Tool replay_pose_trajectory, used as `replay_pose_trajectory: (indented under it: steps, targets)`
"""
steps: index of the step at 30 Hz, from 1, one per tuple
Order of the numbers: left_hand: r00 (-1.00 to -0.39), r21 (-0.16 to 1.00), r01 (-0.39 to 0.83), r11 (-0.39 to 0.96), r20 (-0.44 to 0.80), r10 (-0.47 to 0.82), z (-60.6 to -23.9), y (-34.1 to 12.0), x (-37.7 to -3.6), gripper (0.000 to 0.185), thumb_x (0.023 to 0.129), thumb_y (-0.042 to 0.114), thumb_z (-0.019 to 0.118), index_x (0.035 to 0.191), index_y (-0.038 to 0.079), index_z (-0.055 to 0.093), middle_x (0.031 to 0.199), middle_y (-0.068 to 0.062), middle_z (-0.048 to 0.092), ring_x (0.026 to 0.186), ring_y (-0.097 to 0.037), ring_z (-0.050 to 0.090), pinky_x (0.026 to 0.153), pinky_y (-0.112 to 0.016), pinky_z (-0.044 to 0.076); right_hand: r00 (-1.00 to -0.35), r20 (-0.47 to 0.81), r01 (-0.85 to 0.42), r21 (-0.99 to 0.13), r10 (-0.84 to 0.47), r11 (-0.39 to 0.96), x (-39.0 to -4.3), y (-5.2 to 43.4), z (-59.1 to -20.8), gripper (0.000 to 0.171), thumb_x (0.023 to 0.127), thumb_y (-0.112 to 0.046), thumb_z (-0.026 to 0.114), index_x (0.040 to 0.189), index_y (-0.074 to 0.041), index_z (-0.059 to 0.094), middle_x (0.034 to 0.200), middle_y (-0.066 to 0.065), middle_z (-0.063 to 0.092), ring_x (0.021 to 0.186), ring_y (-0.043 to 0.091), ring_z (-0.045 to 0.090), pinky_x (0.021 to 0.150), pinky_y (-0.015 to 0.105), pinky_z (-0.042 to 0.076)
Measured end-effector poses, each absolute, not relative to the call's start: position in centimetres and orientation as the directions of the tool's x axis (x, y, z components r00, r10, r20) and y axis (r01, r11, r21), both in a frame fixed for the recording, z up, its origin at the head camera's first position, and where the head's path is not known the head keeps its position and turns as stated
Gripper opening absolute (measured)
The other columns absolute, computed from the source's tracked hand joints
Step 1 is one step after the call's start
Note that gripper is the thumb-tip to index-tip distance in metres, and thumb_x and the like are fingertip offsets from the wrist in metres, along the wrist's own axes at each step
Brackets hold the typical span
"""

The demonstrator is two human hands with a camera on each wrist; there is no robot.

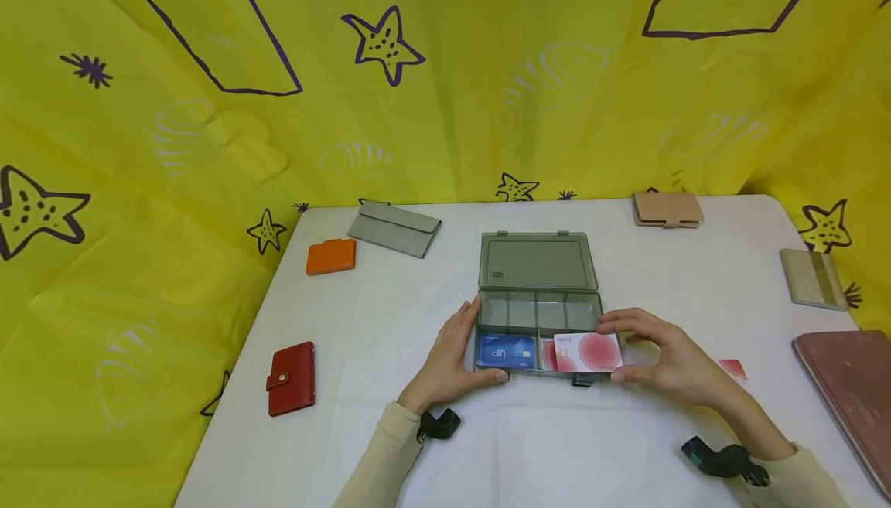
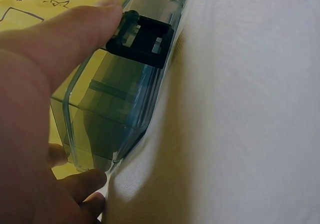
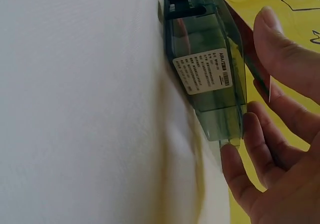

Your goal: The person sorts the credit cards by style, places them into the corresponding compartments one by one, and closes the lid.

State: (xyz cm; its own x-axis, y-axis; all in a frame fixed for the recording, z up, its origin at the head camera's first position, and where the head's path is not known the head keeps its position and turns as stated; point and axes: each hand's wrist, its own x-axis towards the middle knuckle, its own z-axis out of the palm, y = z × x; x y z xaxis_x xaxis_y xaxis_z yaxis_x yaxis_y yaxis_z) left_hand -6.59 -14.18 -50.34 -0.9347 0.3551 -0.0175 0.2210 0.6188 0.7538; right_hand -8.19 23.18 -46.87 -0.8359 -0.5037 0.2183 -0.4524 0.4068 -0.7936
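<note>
A translucent grey-green storage box (image 1: 539,262) lies with its lid folded back, its rear row split into several small compartments. My left hand (image 1: 445,361) holds the box's front left corner, thumb at the front near a black latch (image 2: 142,40) and fingers along the side. A blue VIP card (image 1: 506,352) lies in the front left compartment. Between thumb and fingers, my right hand (image 1: 664,349) holds a white card with a pink circle (image 1: 588,352) over the front right compartment. Under its left edge shows another pink card (image 1: 547,355).
Toward the left lie a red snap wallet (image 1: 292,378), an orange card holder (image 1: 331,257) and a grey envelope wallet (image 1: 394,231). A tan wallet (image 1: 668,209), a beige wallet (image 1: 813,279) and a maroon folder (image 1: 845,392) lie rightward. One red-and-white card (image 1: 732,369) is beside my right wrist.
</note>
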Motion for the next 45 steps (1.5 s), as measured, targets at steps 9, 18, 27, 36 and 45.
replay_pose_trajectory:
  steps: [9,18,27,36,45]
  targets:
    - [-0.938,0.759,0.212,0.615,-0.019,0.347,-50.4,-14.1,-6.7,0.123,0.082,0.047,0.089,0.173,0.025,0.01,0.179,-0.008,0.018,0.166,-0.031,0.013,0.132,-0.061,0.015,-0.83,0.245,-0.494,-0.741,-0.501,0.455,-8.4,22.7,-47.3,0.062,0.073,-0.017,0.098,0.129,-0.019,0.073,0.137,0.004,0.062,0.127,-0.009,0.049,0.097,0.007,0.045]
    - [-0.935,0.749,0.209,0.629,-0.034,0.352,-50.4,-13.9,-7.0,0.123,0.082,0.05,0.088,0.173,0.029,0.007,0.179,-0.011,0.016,0.166,-0.031,0.014,0.132,-0.061,0.017,-0.83,0.293,-0.531,-0.678,-0.475,0.509,-8.5,24.7,-46.5,0.087,0.065,-0.013,0.102,0.143,-0.012,0.063,0.136,0.001,0.063,0.116,-0.006,0.056,0.092,0.008,0.047]
    - [-0.935,0.741,0.207,0.638,-0.042,0.353,-50.1,-14.2,-7.0,0.123,0.082,0.05,0.087,0.173,0.028,0.007,0.179,-0.011,0.017,0.166,-0.033,0.014,0.132,-0.061,0.017,-0.918,-0.056,-0.3,-0.551,-0.394,0.779,-8.6,32.1,-45.3,0.082,0.07,-0.033,0.1,0.142,-0.015,0.065,0.137,0.016,0.066,0.119,0.025,0.061,0.094,0.04,0.06]
    - [-0.934,0.74,0.22,0.636,-0.028,0.355,-50.5,-14.5,-6.9,0.123,0.082,0.05,0.088,0.173,0.026,0.007,0.179,-0.005,0.017,0.166,-0.029,0.013,0.133,-0.059,0.016,-0.905,-0.255,-0.217,-0.415,-0.342,0.884,-8.6,34.5,-46.5,0.084,0.067,-0.034,0.1,0.137,-0.004,0.066,0.132,0.029,0.063,0.113,0.046,0.057,0.089,0.073,0.053]
    - [-0.936,0.756,0.208,0.621,-0.031,0.352,-50.5,-14.2,-6.6,0.124,0.082,0.048,0.088,0.173,0.027,0.007,0.179,-0.006,0.017,0.166,-0.031,0.013,0.131,-0.063,0.017,-0.909,-0.25,-0.201,-0.434,-0.332,0.878,-8.9,34.6,-46.6,0.074,0.067,-0.031,0.1,0.128,-0.003,0.069,0.103,0.002,0.068,0.092,0.021,0.057,0.073,0.021,0.053]
